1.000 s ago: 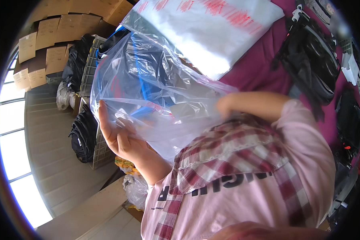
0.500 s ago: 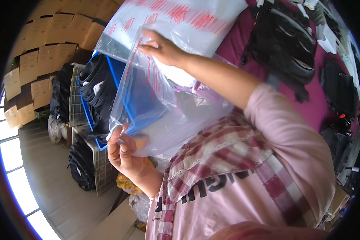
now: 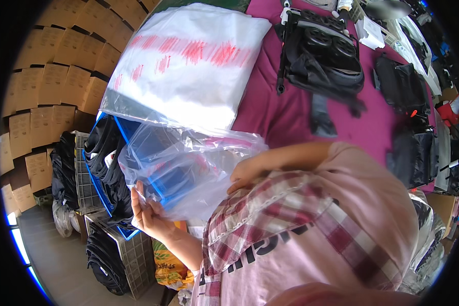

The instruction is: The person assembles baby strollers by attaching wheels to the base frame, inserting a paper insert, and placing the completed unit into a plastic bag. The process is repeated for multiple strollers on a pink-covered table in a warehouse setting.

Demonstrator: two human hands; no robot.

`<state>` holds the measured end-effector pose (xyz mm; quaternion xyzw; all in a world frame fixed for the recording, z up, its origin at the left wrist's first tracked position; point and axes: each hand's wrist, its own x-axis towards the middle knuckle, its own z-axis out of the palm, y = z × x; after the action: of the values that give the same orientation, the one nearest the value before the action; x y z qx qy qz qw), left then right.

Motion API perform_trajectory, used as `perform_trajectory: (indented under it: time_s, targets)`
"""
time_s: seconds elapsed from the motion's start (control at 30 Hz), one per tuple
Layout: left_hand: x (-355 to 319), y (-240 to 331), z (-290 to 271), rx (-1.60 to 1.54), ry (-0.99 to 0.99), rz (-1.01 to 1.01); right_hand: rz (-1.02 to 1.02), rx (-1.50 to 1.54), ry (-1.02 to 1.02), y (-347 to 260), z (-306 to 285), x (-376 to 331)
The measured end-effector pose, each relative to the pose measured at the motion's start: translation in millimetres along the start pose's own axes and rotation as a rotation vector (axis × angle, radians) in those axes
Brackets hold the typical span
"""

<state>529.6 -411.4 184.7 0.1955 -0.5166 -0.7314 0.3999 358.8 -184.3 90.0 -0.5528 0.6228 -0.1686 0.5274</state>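
Observation:
A clear plastic bag (image 3: 188, 191) hangs loosely in front of my body, creased and see-through. My left hand (image 3: 150, 217) is closed on its near left edge, the fingers pinching the film. At the bag's right side, close against the checked apron (image 3: 270, 204), my right hand (image 3: 246, 173) has its fingers bent together on the film; their tips are partly hidden. Beyond the bag lies a flat stack of plastic bags (image 3: 183, 66) with red print. Through the film shows part of a blue crate (image 3: 125, 130), which holds black fabric items (image 3: 107, 148).
A purple cloth (image 3: 262, 102) covers the table on the right. On it lie a folded black wheeled frame (image 3: 321, 56) and black pouches (image 3: 405, 86). Cardboard boxes (image 3: 51, 81) are stacked at the far left. Grey crates (image 3: 130, 260) and a yellow-orange sack (image 3: 168, 262) stand below.
My right hand has come down from the bag's raised upper edge to its near right side. The bag has sunk and bunched up. My left hand still pinches its edge, and the view has shifted.

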Motion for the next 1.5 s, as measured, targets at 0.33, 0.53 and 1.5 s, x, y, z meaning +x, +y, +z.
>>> perform_trajectory:
  time_s: [0.33, 0.53, 1.5]
  targets:
    - [-78, 60, 44, -0.098, -0.819, 0.228, -0.576, 0.27, 0.125, -89, -153, 77]
    - [-113, 57, 27, -0.192, -0.361, 0.233, -0.444, 0.421, 1.293, -60, -223, 96]
    - [-5, 30, 8, -0.161, 0.359, 0.055, 0.236, -0.757, 0.683, 28, -52, -18]
